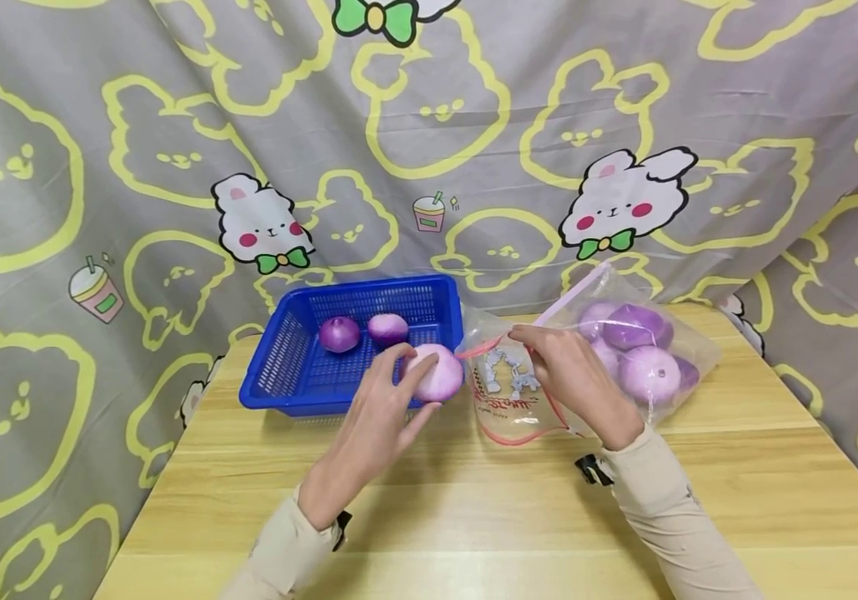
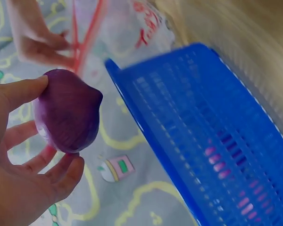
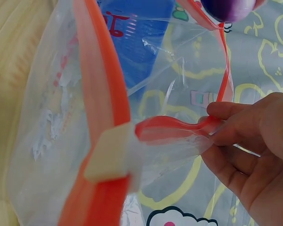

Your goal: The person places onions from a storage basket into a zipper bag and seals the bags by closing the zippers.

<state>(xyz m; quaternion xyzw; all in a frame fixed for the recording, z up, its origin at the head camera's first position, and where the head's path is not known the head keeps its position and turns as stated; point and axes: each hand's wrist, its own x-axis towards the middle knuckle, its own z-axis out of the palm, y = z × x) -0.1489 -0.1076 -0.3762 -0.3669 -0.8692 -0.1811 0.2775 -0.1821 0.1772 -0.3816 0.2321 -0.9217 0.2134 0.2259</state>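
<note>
My left hand [image 1: 391,400] holds a purple onion [image 1: 436,372] just over the near right corner of the blue basket [image 1: 293,392]. In the left wrist view the onion [image 2: 68,110] sits in my curled fingers [image 2: 61,176] beside the basket's rim [image 2: 146,127]. Two more purple onions [image 1: 339,334] [image 1: 388,327] lie inside the basket. My right hand [image 1: 559,362] pinches the red zip edge of a clear plastic bag [image 1: 519,400] that holds several purple onions [image 1: 646,371]. The right wrist view shows my fingers [image 3: 236,113] on the red strip [image 3: 174,129], beside its white slider [image 3: 113,157].
A wooden table [image 1: 474,508] carries the basket and bag. A grey cloth [image 1: 474,125] with yellow bear outlines and white rabbits hangs behind and along both sides of the table.
</note>
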